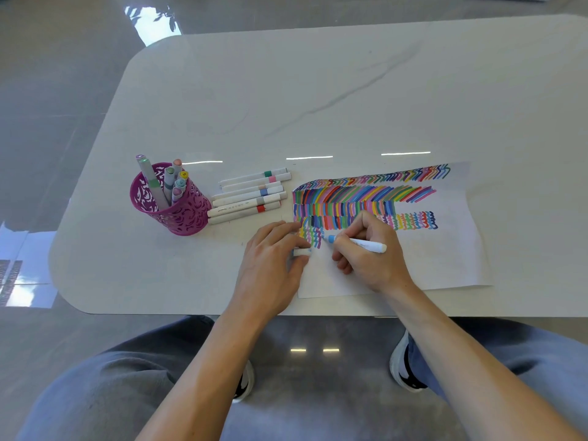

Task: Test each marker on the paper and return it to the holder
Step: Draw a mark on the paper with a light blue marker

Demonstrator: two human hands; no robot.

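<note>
We find the right hand (370,249) pinching the blue marker (356,243), tip on the paper (445,249), testing. The left hand (270,253) pinches its cap (301,251); recapping comes next, then the holder (171,202).

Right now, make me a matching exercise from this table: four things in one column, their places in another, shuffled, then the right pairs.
Things:
1. blue marker
2. marker cap
3. purple holder
4. row of capped markers

Places:
A. lying on the table between the holder and the paper
B. in the right hand, tip on the paper
C. standing at the left, with markers in it
D. in the left hand, at the paper's left edge

Pairs: 1-B, 2-D, 3-C, 4-A
</note>
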